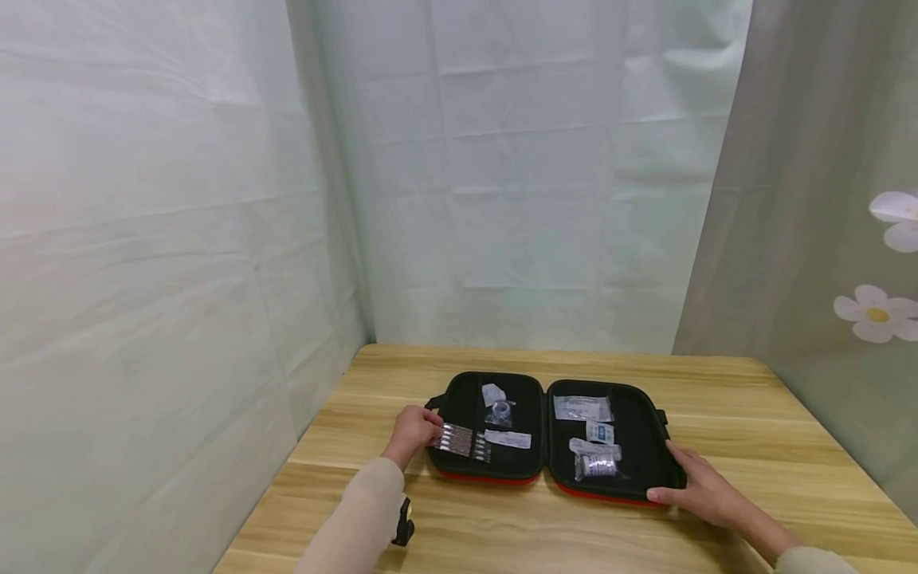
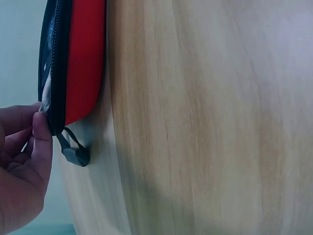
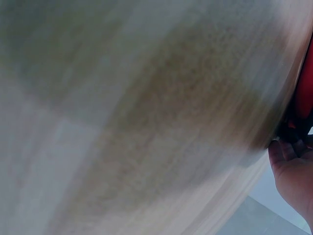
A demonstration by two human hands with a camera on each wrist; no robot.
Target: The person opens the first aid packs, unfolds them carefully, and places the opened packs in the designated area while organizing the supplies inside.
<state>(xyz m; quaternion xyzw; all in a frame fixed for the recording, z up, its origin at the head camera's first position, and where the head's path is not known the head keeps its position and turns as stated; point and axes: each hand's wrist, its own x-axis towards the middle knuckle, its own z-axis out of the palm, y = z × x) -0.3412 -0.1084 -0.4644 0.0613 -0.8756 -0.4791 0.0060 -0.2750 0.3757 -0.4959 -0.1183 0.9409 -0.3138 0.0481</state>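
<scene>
A first-aid case, black inside with a red shell, lies unfolded on the table. At its left half, my left hand pinches the outer end of a clear pack of brown swab-like sticks between thumb and fingers. That pack lies across the case's lining, and a dark strap crosses it. In the left wrist view, the left fingertips are right at the zipper edge. My right hand holds the right half by its front corner, thumb at the front edge and fingers along the side.
The left half also holds a clear-wrapped roll and a white packet. In the right half are a flat packet, a small sachet and a wrapped bandage roll. Curtains hang behind the wooden table.
</scene>
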